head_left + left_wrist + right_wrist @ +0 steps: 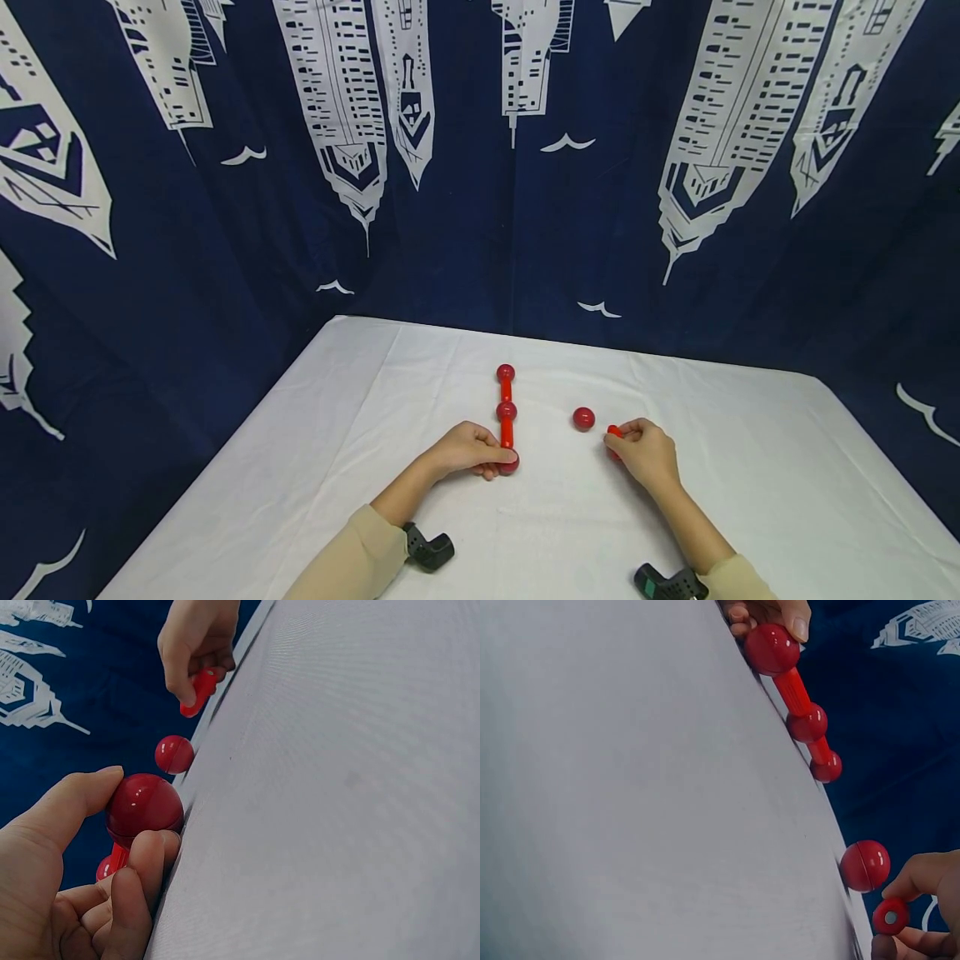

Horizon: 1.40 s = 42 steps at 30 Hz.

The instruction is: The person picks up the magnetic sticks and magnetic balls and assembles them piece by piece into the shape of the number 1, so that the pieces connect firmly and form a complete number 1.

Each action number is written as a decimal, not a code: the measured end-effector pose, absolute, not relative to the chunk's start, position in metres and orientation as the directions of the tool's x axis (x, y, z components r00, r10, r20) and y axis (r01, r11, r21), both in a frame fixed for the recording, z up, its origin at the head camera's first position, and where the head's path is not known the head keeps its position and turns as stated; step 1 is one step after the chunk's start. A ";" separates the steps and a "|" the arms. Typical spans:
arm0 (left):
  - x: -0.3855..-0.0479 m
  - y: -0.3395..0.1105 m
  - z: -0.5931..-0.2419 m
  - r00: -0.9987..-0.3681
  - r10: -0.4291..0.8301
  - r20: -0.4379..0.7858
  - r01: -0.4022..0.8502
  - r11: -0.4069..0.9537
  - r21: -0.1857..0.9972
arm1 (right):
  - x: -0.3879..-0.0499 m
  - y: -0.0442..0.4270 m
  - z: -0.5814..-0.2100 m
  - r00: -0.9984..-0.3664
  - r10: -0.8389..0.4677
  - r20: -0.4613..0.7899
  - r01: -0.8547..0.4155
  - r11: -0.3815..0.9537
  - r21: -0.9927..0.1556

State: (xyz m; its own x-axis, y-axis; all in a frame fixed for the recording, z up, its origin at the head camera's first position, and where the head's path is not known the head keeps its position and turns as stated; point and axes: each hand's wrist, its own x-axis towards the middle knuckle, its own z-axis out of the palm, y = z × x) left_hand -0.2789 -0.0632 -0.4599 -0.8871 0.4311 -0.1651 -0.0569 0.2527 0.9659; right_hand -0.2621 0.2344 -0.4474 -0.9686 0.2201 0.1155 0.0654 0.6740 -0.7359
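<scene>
A straight chain of three red balls (506, 411) joined by two red rods (507, 432) lies on the white table, pointing away from me. My left hand (467, 450) pinches the nearest ball (145, 808) of that chain between thumb and fingers. To the right, my right hand (648, 454) holds a short red rod (200, 691) between thumb and fingertips. That rod's end (890, 916) shows a grey, metal-looking disc in the right wrist view. One loose red ball (583, 418) sits on the table between the chain and the held rod, apart from both.
White cloth (570, 533) covers the table. Behind it hangs a dark blue curtain (480, 250) with white building prints. Black wrist devices (430, 550) are worn at both sleeve cuffs.
</scene>
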 end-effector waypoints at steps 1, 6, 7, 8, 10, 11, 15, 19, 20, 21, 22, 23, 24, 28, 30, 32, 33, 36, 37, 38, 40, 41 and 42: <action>-0.279 -0.063 -0.460 -0.888 0.430 -0.165 -0.057 0.252 0.966 | -0.261 0.233 -0.447 -0.970 0.222 0.100 0.075 0.662 -0.745; -0.279 -0.062 -0.460 -0.889 0.427 -0.165 -0.059 0.250 0.967 | -0.256 0.228 -0.443 -0.977 0.213 0.025 0.104 0.575 -0.812; -0.279 -0.062 -0.460 -0.889 0.427 -0.162 -0.056 0.250 0.967 | -0.255 0.227 -0.443 -0.978 0.209 0.013 0.108 0.556 -0.824; -0.279 -0.062 -0.460 -0.890 0.428 -0.160 -0.053 0.251 0.967 | -0.255 0.225 -0.442 -0.978 0.207 0.003 0.111 0.539 -0.835; -0.279 -0.062 -0.460 -0.889 0.429 -0.157 -0.048 0.254 0.966 | -0.253 0.222 -0.440 -0.979 0.203 -0.013 0.117 0.510 -0.852; -0.279 -0.063 -0.460 -0.889 0.430 -0.155 -0.046 0.254 0.966 | -0.252 0.221 -0.439 -0.980 0.200 -0.021 0.120 0.496 -0.860; -0.279 -0.062 -0.460 -0.889 0.432 -0.153 -0.042 0.256 0.966 | -0.248 0.215 -0.436 -0.982 0.185 -0.049 0.129 0.451 -0.883; -0.279 -0.062 -0.460 -0.890 0.429 -0.154 -0.045 0.254 0.966 | -0.244 0.208 -0.433 -0.983 0.168 -0.067 0.133 0.419 -0.898; -0.279 -0.062 -0.460 -0.890 0.428 -0.154 -0.045 0.254 0.966 | -0.243 0.206 -0.433 -0.984 0.163 -0.070 0.132 0.413 -0.901; -0.278 -0.062 -0.460 -0.891 0.427 -0.155 -0.046 0.254 0.966 | -0.243 0.204 -0.432 -0.985 0.157 -0.072 0.132 0.410 -0.903; -0.278 -0.062 -0.460 -0.891 0.427 -0.155 -0.046 0.254 0.966 | -0.242 0.202 -0.432 -0.986 0.151 -0.074 0.130 0.409 -0.903; -0.278 -0.062 -0.460 -0.891 0.427 -0.154 -0.046 0.254 0.966 | -0.241 0.201 -0.432 -0.987 0.146 -0.074 0.128 0.409 -0.904; -0.278 -0.062 -0.460 -0.891 0.427 -0.154 -0.045 0.254 0.966 | -0.241 0.199 -0.432 -0.987 0.141 -0.075 0.127 0.410 -0.903; -0.278 -0.062 -0.459 -0.892 0.427 -0.149 -0.037 0.259 0.965 | -0.238 0.193 -0.432 -0.989 0.127 -0.077 0.123 0.415 -0.901; -0.278 -0.063 -0.459 -0.893 0.425 -0.150 -0.037 0.262 0.964 | -0.237 0.190 -0.432 -0.989 0.123 -0.078 0.123 0.417 -0.901; -0.278 -0.063 -0.459 -0.892 0.425 -0.153 -0.041 0.262 0.964 | -0.236 0.187 -0.433 -0.990 0.118 -0.080 0.122 0.414 -0.902; -0.278 -0.063 -0.459 -0.892 0.425 -0.153 -0.041 0.262 0.964 | -0.236 0.186 -0.433 -0.990 0.115 -0.082 0.122 0.411 -0.903; -0.278 -0.063 -0.459 -0.892 0.424 -0.157 -0.045 0.264 0.964 | -0.234 0.182 -0.434 -0.990 0.108 -0.092 0.128 0.400 -0.907; -0.278 -0.063 -0.459 -0.893 0.424 -0.154 -0.040 0.265 0.963 | -0.234 0.181 -0.434 -0.990 0.105 -0.095 0.130 0.396 -0.909; -0.278 -0.063 -0.459 -0.893 0.423 -0.154 -0.040 0.267 0.963 | -0.234 0.180 -0.434 -0.990 0.103 -0.098 0.131 0.395 -0.909; -0.278 -0.063 -0.460 -0.893 0.421 -0.156 -0.041 0.269 0.962 | -0.233 0.177 -0.434 -0.990 0.100 -0.104 0.135 0.396 -0.908; -0.279 -0.062 -0.460 -0.894 0.421 -0.156 -0.042 0.268 0.962 | -0.232 0.176 -0.434 -0.990 0.095 -0.099 0.129 0.397 -0.909; -0.279 -0.062 -0.460 -0.894 0.420 -0.157 -0.043 0.269 0.962 | -0.232 0.175 -0.434 -0.991 0.090 -0.094 0.123 0.398 -0.909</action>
State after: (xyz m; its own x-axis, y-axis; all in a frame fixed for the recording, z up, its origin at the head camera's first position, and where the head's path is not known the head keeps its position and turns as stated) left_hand -0.2786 -0.0624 -0.4600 -0.8937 0.4202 -0.1571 -0.0428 0.2686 0.9623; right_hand -0.2322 0.1753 -0.4338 -0.9915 0.0901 -0.0942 0.1225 0.3978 -0.9093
